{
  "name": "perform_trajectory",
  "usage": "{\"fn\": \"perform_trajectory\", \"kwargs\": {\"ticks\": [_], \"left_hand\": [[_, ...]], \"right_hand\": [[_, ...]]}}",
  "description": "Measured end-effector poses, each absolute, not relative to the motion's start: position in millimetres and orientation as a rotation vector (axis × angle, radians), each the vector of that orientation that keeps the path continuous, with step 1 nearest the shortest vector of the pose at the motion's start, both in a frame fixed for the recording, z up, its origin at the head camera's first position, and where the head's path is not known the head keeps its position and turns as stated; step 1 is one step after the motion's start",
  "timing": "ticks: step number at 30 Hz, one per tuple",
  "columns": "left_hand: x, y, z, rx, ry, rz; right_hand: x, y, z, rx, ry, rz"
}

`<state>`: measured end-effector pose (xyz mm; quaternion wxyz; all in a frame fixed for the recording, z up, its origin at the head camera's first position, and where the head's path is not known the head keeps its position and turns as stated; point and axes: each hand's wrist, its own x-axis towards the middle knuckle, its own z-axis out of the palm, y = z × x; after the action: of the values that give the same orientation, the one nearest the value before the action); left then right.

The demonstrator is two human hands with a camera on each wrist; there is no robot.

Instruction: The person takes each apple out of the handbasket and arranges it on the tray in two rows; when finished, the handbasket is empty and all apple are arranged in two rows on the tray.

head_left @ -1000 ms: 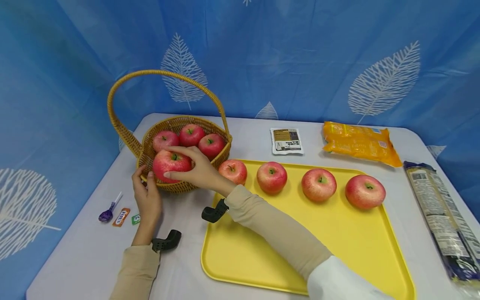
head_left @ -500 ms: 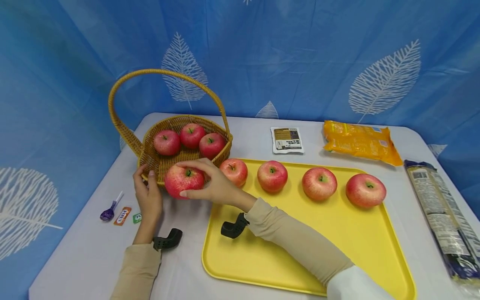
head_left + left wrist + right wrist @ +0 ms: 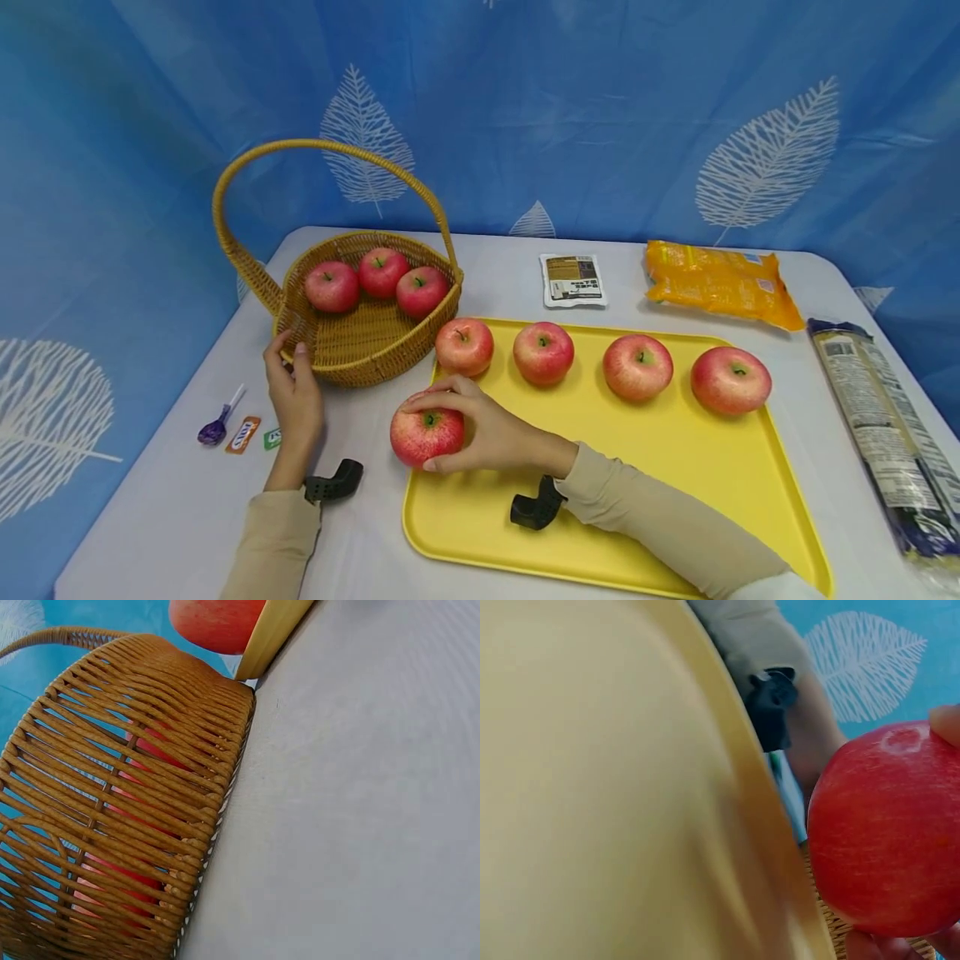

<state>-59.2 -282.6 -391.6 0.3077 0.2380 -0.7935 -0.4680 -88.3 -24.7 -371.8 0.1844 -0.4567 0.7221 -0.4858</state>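
My right hand (image 3: pixel 487 429) grips a red apple (image 3: pixel 426 429) between thumb and fingers, over the left edge of the yellow tray (image 3: pixel 637 500). In the right wrist view this apple (image 3: pixel 889 832) is large, beside the tray rim (image 3: pixel 735 750). My left hand (image 3: pixel 296 396) holds the near-left rim of the wicker basket (image 3: pixel 375 367), thumb and fingers at the edge. Three red apples sit at the back of the basket, one of them an apple (image 3: pixel 332 286) at the left. The left wrist view shows the basket's woven side (image 3: pixel 127 802) close up, with red showing through the gaps.
Several apples line the tray's back edge, from a left apple (image 3: pixel 465 346) to a right apple (image 3: pixel 731 382). Behind lie a white packet (image 3: pixel 573 281) and an orange bag (image 3: pixel 720 285); a long package (image 3: pixel 881 433) is at right. A lollipop (image 3: pixel 215 427) and small candies (image 3: pixel 243 435) lie left.
My right hand has carried the apple out of the basket, rightward and toward me, to the tray's left edge. My left hand has stayed at the basket rim.
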Motion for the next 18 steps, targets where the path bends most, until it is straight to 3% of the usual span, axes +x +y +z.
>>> {"fn": "perform_trajectory", "kwargs": {"ticks": [18], "left_hand": [[-58,-283,-391,0.626,-2.109,-1.259]], "right_hand": [[-66,0,-383,-1.441,2.133,-1.147]]}}
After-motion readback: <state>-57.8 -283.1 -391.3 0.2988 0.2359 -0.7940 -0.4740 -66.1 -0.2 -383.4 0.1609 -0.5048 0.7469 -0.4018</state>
